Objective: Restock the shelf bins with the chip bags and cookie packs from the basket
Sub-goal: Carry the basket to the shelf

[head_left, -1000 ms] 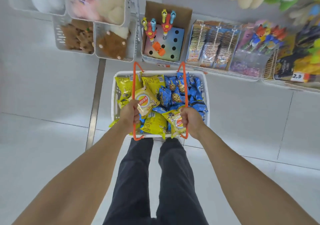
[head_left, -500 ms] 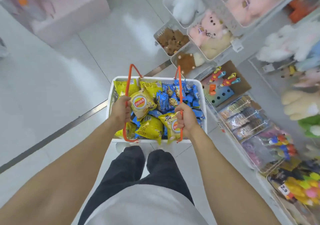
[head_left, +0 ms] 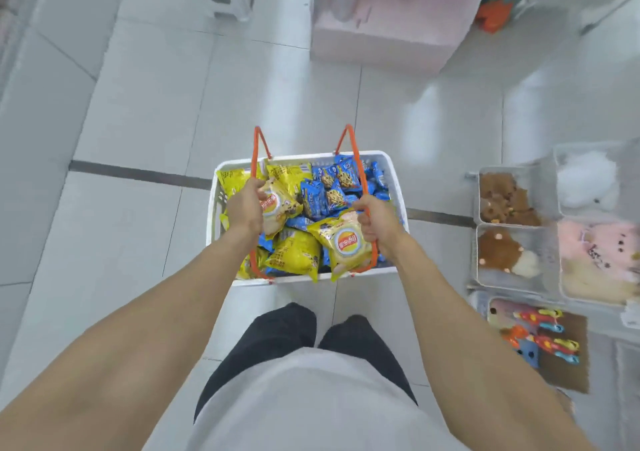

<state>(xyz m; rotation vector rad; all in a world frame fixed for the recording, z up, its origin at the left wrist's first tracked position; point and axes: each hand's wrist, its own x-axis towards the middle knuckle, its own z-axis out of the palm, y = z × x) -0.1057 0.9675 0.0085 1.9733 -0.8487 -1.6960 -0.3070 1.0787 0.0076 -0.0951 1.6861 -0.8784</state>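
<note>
Two hands carry a white basket (head_left: 398, 187) over the tiled floor (head_left: 138, 111): the left hand (head_left: 244, 206) grips one orange handle (head_left: 257, 149), the right hand (head_left: 375, 220) the other. Yellow chip bags (head_left: 294, 254) and blue cookie packs (head_left: 329, 187) fill it. Bins of plush toys (head_left: 512, 228) stand to the right.

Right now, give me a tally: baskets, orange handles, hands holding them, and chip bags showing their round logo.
White plastic basket: 1
Orange basket handles, left and right: 2
Hands gripping a handle, left hand and right hand: 2
Yellow chip bags with the round red logo showing: 2
Total: 7
</note>
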